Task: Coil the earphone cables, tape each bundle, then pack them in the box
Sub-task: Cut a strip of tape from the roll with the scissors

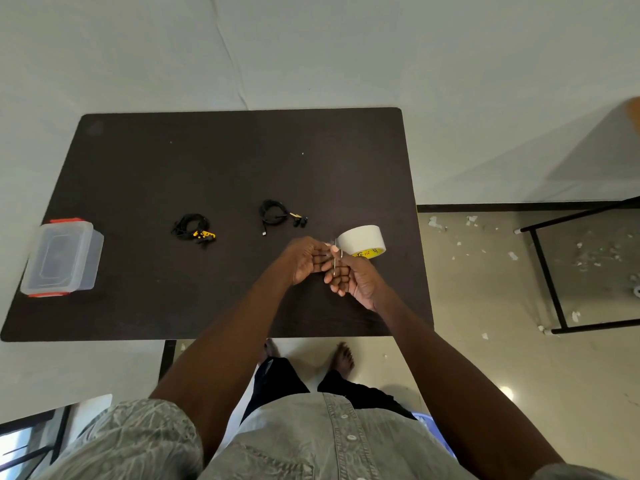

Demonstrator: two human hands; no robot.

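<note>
White tape roll (362, 240) stands on edge on the dark surface (207, 161), just beyond two hands that meet above it near the right front. The right hand (353, 277) has its fingers curled round small scissors (335, 258), whose thin metal blades point up towards the roll. The left hand (306, 259) has its fingertips drawn together at the blades, seemingly pinching a strip of tape too small to make out clearly. Two black earphone bundles lie already coiled farther back: one with yellow parts (194, 229) to the left, another (278, 216) nearer the roll. A lidded clear plastic box (62, 258) with red clips sits well apart at the left edge. The step appears to be cutting tape: keep the strip taut, cut cleanly, and keep the sticky side from folding onto itself.
</note>
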